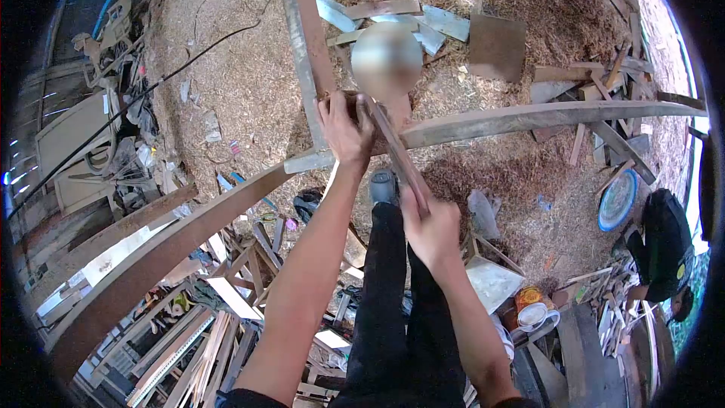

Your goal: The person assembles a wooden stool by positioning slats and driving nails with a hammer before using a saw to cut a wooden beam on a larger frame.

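My right hand (433, 230) is closed around the near end of a long, narrow brown bar (402, 159); its exact kind does not show. The bar slants up and left to my left hand (349, 127). That hand is closed at the wooden frame's corner, its fingers curled over something dark and its thumb beside the bar's far end. What it grips is partly hidden. A wooden beam (302, 38) runs away from this corner, another beam (544, 115) extends right, and a third beam (181, 238) comes toward the lower left.
Wood shavings (226, 60) cover the ground. Beyond my hands is a blurred round patch (387, 57) near several loose boards (445, 23). Scrap wood (211, 347) is piled at lower left. A blue-rimmed round lid (618, 200) and a person in black (664, 242) are at right.
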The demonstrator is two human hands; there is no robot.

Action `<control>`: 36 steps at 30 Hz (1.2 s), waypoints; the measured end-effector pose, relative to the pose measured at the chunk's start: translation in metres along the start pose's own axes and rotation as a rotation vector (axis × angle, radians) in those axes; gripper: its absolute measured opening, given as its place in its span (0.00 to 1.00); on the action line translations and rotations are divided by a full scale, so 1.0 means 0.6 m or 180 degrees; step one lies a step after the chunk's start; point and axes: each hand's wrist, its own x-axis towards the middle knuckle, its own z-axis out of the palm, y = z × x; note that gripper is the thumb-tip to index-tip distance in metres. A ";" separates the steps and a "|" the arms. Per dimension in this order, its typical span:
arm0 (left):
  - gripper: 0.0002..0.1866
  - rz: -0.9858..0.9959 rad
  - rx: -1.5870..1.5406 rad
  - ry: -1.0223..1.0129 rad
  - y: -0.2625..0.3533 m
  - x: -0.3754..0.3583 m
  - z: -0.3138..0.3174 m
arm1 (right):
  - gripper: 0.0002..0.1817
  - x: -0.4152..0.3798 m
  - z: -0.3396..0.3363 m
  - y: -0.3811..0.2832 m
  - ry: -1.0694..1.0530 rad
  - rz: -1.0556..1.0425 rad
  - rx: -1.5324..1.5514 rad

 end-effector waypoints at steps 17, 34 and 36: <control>0.09 -0.0197 -0.0446 -0.0115 0.007 0.045 0.001 | 0.18 0.112 0.005 -0.028 -0.0437 -0.0661 0.0232; 0.10 -0.0207 0.0142 -0.0589 0.009 0.038 -0.001 | 0.21 0.092 0.016 -0.071 -0.0146 -0.0143 0.0113; 0.10 -0.0213 0.0135 -0.0578 0.010 0.040 0.001 | 0.19 0.076 0.003 -0.061 -0.0111 -0.0206 -0.0082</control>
